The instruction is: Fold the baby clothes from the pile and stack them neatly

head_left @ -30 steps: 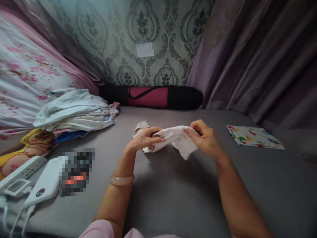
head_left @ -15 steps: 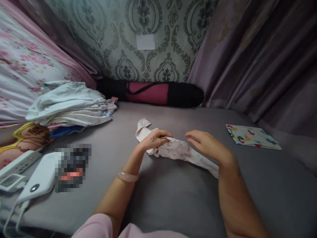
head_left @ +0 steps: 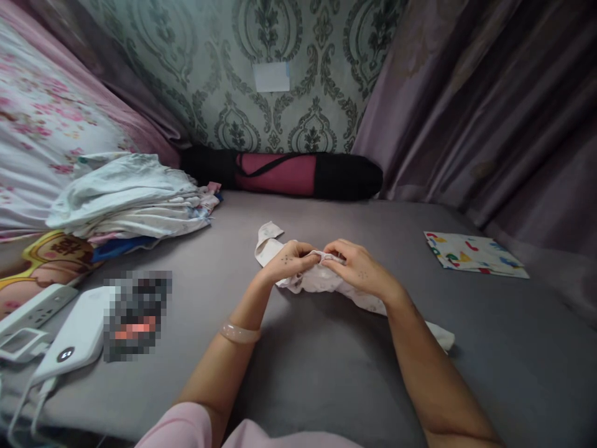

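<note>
A small, pale printed garment [head_left: 321, 281] lies bunched on the grey sheet in front of me. One narrow end curls up at the far left, and another stretches out past my right forearm. My left hand [head_left: 290, 261] pinches an edge of the fabric between thumb and fingers. Close beside it, my right hand [head_left: 361, 269] grips the same edge, so a short strip of cloth runs between both sets of fingertips. My forearms cover part of the garment.
A pile of clothes [head_left: 130, 196] sits at the left. Nearer are a power strip [head_left: 40, 308], a white power bank [head_left: 77, 333] with cables and a blurred-out object. A black and magenta bag [head_left: 280, 173] lies along the wall. Folded colourful cloth [head_left: 476, 255] rests at right.
My right hand has moved left and closed on the garment's edge beside my left hand. The left hand stays in place, holding the cloth.
</note>
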`<state>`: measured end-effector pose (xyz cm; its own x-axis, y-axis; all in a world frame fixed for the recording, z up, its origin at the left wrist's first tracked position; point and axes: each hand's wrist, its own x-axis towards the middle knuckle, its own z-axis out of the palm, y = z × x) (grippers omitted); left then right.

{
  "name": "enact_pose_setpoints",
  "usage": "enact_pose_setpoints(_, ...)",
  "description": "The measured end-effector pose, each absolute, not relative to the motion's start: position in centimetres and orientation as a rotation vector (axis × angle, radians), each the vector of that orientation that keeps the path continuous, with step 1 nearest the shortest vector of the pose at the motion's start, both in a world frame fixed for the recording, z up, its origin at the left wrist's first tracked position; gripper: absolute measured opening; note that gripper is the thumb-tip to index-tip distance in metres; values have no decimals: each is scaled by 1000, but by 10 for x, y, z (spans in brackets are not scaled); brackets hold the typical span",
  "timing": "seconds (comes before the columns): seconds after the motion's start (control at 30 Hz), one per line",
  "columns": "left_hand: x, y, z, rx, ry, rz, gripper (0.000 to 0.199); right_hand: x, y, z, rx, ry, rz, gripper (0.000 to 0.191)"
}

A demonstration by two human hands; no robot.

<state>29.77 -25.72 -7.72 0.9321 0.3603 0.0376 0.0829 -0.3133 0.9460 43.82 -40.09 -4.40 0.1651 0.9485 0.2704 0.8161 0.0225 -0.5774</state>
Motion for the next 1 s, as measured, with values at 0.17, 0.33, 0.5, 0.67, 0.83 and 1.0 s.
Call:
enact_pose_setpoints(0.17, 293, -250, -73, 1962, 272, 340, 27, 454, -406, -40, -1895, -1531, 107, 19)
enact_pose_setpoints(0.33, 283, -235, -75, 2008, 398, 353, 28, 471, -415, -35, -2010, -1327, 70, 25)
enact_pose_setpoints(0.5, 282, -228, -85, 1845, 399, 418, 25, 477, -418, -33, -1996, -1279, 55, 28)
enact_pose_setpoints(0.67, 286, -229, -88, 1865, 434, 478, 27, 477, -415, -39, -1975, -1284, 89, 30)
enact_pose_setpoints(0.83, 285, -230, -88, 1814, 459, 552, 33, 480, -412, -46, -1931, -1240, 160, 31)
enact_pose_setpoints(1.0, 281, -228, -82, 1789, 466, 587, 33, 487, -411, -55, -1853, -1118, 504, 37)
